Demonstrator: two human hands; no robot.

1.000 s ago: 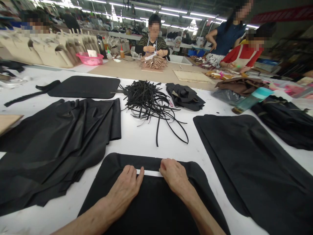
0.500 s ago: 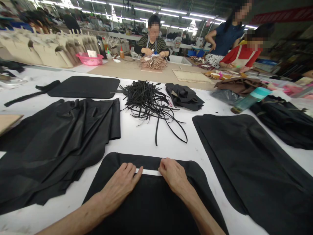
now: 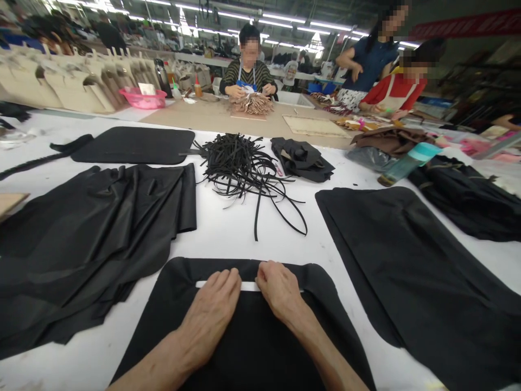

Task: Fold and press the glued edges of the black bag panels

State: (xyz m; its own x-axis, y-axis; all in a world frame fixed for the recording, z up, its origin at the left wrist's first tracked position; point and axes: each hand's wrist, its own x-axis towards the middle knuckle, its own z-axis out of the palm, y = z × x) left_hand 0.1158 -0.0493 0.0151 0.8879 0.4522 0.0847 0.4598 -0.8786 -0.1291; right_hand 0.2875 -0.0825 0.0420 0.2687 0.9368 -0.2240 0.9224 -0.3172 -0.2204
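Big workshop, strip lights overhead, long white counter running away from you. Far left at the back there's a row of beige bags w/ a pink basin beside them. On the left of your counter a wooden board pokes in at the edge. Next to it is a crumpled heap of black fabric, and behind that a flat black panel. Ctr back is a tangle of black strips, a few trailing toward you. Just right of it lies a small folded black bundle. At the next counter a person in a striped top has both hands at some brown pieces.

Right in front of you, near edge, ctr, a black piece lies flat. A white tape runs across it close to its far edge. Your left hand lies palm down on the piece, fingers straight & together, tips over the tape. That grip is released, nothing held. Your right hand sits just beside it, on the tape, fingers curled under at the knuckles. Can't tell whether that grip pinches the tape or only presses on it.

On the right a large black sheet lies flat, apart from your piece w/ bare counter btwn. Behind it is a teal-capped bottle on its side, w/ more dark cloth far right. Bkgd right: a person in a red top sits, and a person in a navy top stands.
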